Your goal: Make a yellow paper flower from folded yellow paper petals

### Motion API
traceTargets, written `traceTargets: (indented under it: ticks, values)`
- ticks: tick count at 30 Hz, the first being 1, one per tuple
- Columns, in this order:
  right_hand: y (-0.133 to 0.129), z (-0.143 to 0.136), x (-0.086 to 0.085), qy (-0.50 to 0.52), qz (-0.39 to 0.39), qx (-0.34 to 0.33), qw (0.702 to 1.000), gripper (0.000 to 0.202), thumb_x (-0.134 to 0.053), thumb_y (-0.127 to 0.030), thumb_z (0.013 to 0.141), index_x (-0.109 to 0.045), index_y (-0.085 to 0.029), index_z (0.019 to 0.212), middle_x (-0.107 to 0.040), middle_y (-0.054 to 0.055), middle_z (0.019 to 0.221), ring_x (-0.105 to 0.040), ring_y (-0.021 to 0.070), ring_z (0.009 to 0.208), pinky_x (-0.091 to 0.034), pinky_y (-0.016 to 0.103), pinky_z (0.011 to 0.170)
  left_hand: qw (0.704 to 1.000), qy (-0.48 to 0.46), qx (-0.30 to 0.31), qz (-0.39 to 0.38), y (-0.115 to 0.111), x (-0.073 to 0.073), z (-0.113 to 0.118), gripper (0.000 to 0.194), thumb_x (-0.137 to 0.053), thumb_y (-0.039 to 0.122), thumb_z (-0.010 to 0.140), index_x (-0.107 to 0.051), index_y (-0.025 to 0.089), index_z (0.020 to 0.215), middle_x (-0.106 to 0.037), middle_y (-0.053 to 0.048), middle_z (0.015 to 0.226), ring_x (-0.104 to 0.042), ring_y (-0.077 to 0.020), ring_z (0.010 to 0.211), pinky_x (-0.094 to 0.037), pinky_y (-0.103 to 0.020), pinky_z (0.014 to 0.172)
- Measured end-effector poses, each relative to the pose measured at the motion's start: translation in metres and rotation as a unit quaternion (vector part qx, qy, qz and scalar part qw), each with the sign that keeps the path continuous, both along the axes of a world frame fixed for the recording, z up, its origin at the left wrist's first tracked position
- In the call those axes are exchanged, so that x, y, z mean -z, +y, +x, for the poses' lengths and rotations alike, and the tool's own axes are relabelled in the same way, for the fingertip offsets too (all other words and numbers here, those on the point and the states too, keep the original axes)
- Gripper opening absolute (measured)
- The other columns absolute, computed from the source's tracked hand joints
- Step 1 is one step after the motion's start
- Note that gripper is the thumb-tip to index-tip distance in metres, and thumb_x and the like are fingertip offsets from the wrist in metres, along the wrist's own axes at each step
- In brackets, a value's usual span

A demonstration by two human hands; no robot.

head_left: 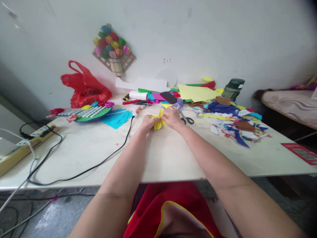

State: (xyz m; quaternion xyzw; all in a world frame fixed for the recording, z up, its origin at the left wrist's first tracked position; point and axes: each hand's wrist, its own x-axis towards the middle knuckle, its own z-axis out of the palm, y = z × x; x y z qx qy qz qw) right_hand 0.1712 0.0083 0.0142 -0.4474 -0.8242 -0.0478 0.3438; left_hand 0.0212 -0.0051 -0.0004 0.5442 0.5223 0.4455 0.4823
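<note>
A yellow paper flower (158, 125) is pinched between both hands, above the middle of the white table (170, 162). My left hand (148, 123) closes on its left side, and my right hand (172, 117) grips its right side near the centre. Most of the fingertips are hidden behind the petals and knuckles. Just right of my right hand lie black-handled scissors (189, 120), partly covered by the hand. A glue gun (135, 110) with a black cord rests left of my hands.
Paper scraps (237, 124) heap at the right, before a dark green bottle (232, 88). A phone (168, 97) lies behind my hands. Blue paper (117, 118), a green disc (95, 114) with paper rolls and a red bag (86, 87) are left. The black cord (99, 164) crosses to a power strip (29, 150).
</note>
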Motion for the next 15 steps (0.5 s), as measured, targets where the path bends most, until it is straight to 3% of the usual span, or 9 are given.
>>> traceTargets:
  ticks: [8,15]
  values:
    - [0.0022,0.0011,0.0008,0.031,-0.036,0.016,0.999,0.011,-0.061,-0.017,0.073,-0.071,-0.022,0.073,-0.065,0.004,0.076,-0.056,0.0199,0.082,-0.038,0.034,0.082,1.000,-0.014,0.023,-0.001,0.0012,0.0020,-0.0020,0.017,-0.067,0.027,0.055,-0.056,0.015,0.063,-0.054,0.001,0.057,-0.049,-0.0100,0.049,-0.034,-0.023,0.045]
    - [0.0052,0.0038,-0.0007,0.076,-0.101,0.016,0.992,0.018,-0.059,-0.016,0.071,-0.073,-0.022,0.082,-0.069,0.003,0.080,-0.059,0.0179,0.077,-0.043,0.029,0.074,1.000,-0.001,0.025,-0.010,-0.0066,-0.0063,0.0013,0.018,-0.069,0.024,0.054,-0.057,0.013,0.063,-0.054,0.001,0.055,-0.049,-0.0097,0.048,-0.034,-0.022,0.045]
